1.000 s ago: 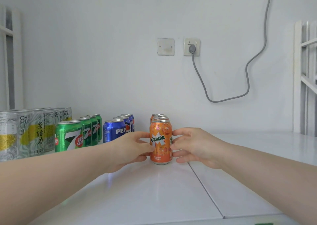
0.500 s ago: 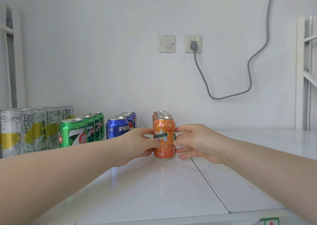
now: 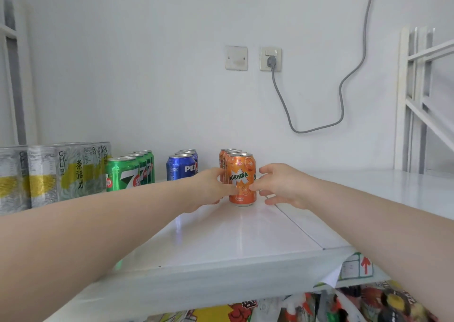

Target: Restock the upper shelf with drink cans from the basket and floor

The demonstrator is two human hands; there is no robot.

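An orange Mirinda can (image 3: 242,174) stands upright on the white upper shelf (image 3: 245,238), at the front of a short row of orange cans. My left hand (image 3: 208,190) holds its left side, thumb on the label. My right hand (image 3: 280,186) holds its right side, thumb meeting the label near the middle. To the left stand a row of blue Pepsi cans (image 3: 180,166), a row of green 7up cans (image 3: 122,173) and a block of tall silver-and-yellow tea cans (image 3: 49,174). The basket and floor are out of view.
A grey cable (image 3: 344,83) hangs from a wall socket (image 3: 270,58) behind the shelf. White shelf frames stand at the far right (image 3: 417,100) and far left. Colourful snack packets (image 3: 344,304) lie on the level below the shelf's front edge.
The view has tilted down, showing the shelf's front edge and the packets beneath. Both hands stay on the orange can, which has slid back against the row behind it.
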